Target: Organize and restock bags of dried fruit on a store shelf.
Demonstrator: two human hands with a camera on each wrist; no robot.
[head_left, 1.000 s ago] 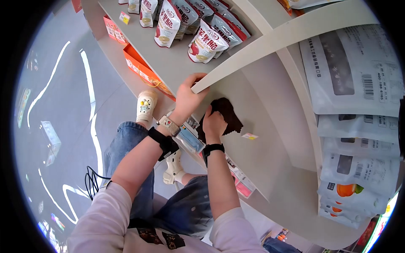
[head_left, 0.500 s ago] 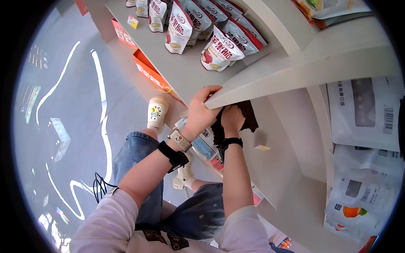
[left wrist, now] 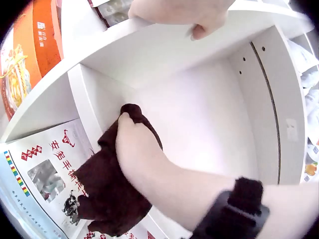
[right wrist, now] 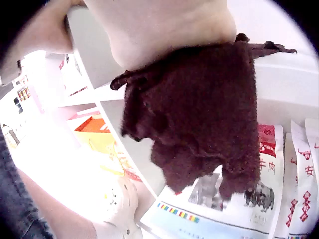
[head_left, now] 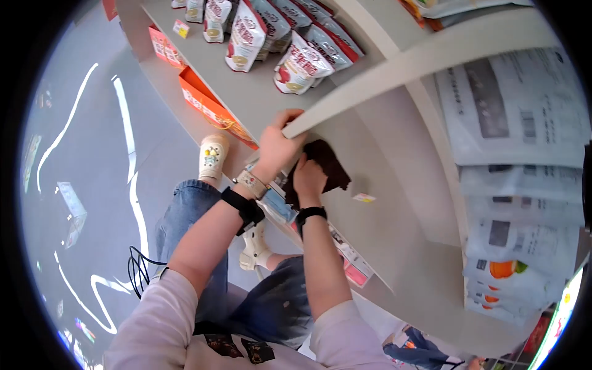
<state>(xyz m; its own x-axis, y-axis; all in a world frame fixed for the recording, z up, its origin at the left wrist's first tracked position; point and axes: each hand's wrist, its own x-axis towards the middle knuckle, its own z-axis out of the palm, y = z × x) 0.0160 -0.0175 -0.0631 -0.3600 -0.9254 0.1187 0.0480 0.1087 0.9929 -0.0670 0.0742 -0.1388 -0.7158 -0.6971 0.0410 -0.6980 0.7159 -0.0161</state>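
Two hands [head_left: 279,148] were in play, one cloth [head_left: 333,169], two cream shoes [head_left: 213,159], two black bands [head_left: 311,213], and two yellow tags [head_left: 180,28] showed in the head view!

black cables [head_left: 139,271] loop beside the left sleeve [head_left: 161,308], and white light streaks [head_left: 131,148] cross the grey floor [head_left: 92,154].

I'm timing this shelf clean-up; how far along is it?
Apparently done: the shelf holds no packets. In hand: the right hand holds a dark cloth over its front edge, and the left hand grips the board above. Probably left: finishing the wipe and removing the cloth; wiped areas don't show.
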